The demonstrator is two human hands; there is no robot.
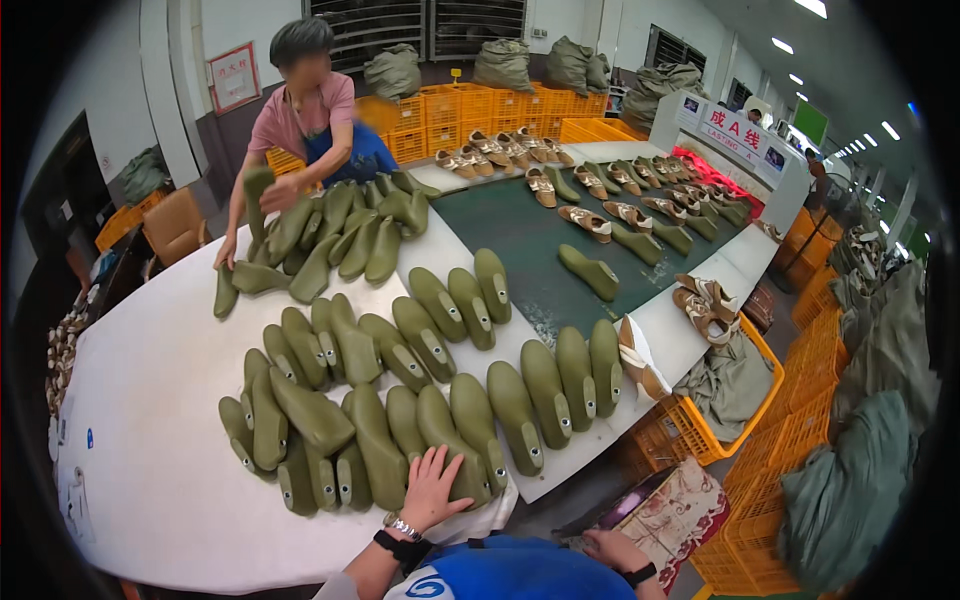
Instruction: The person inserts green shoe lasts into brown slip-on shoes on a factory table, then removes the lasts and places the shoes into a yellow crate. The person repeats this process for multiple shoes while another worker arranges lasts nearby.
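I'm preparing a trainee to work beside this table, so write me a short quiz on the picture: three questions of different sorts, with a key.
1. True or false: the person's left hand lies on a brown shoe.
2. What lies in the orange crate at the right of the table?
A) green shoe lasts
B) grey-green cloth
C) metal tools
3. Fill in: across the table, the co-worker in a blue apron wears a ____ top.

Key
1. False: it lies on a green shoe last.
2. B
3. pink
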